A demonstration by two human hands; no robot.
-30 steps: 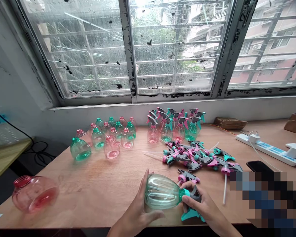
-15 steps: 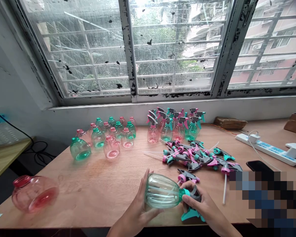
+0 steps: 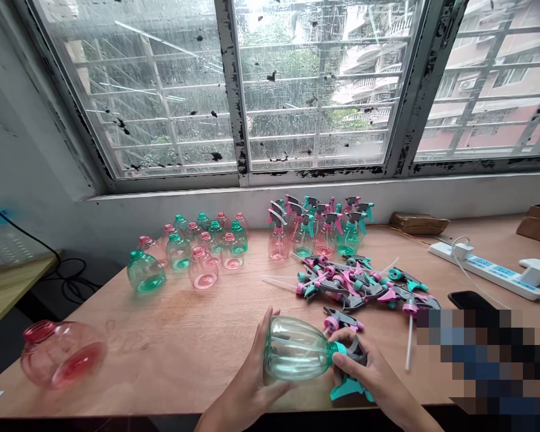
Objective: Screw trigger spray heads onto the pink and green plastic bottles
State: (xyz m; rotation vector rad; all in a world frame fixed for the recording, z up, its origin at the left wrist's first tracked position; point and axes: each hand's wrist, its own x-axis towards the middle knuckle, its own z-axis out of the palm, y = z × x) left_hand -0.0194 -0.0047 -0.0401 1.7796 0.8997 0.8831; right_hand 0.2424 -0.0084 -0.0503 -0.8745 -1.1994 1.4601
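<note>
A clear green spray bottle (image 3: 297, 349) lies sideways in the air above the table's front edge, its neck pointing right. My left hand (image 3: 256, 372) is wrapped round the bottle's base end. On its neck sits a teal and grey trigger spray head (image 3: 351, 366), with the teal trigger hanging below. My right hand (image 3: 369, 369) grips the collar of that spray head between thumb and fingers. Just behind my right hand lies a loose pink and grey spray head (image 3: 342, 321). Beyond it is a pile of pink, teal and grey spray heads (image 3: 355, 282) with thin tubes.
Several open pink and green bottles (image 3: 206, 269) stand at the back left; one larger-looking pink bottle (image 3: 63, 354) is at the near left. Bottles fitted with spray heads (image 3: 324, 234) stand by the wall. A power strip (image 3: 486, 273) and a phone (image 3: 470, 301) lie at right.
</note>
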